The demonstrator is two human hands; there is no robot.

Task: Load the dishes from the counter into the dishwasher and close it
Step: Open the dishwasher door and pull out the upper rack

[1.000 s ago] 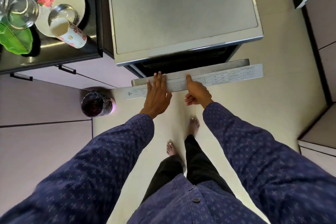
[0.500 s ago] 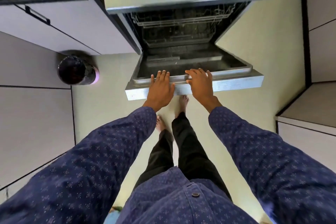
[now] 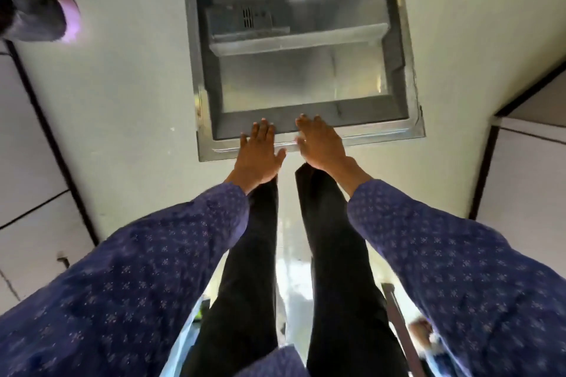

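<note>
The dishwasher door (image 3: 306, 86) lies folded down flat, its steel inner face up, with the detergent compartment (image 3: 248, 21) near the hinge. My left hand (image 3: 258, 156) and my right hand (image 3: 320, 147) rest side by side on the door's near edge, fingers straight and flat. Neither hand holds anything. The racks and the dishes on the counter are out of view. The picture is motion-blurred.
A dark round bin with a pink rim (image 3: 36, 6) stands on the floor at the upper left. Pale cabinet fronts (image 3: 27, 162) line the left side, and more cabinets (image 3: 533, 174) stand at the right. My legs in black trousers (image 3: 251, 254) stand just before the door.
The door has swung from nearly shut down to flat open with both hands on its edge. The view has tilted down, and the counter with its dishes has left the frame.
</note>
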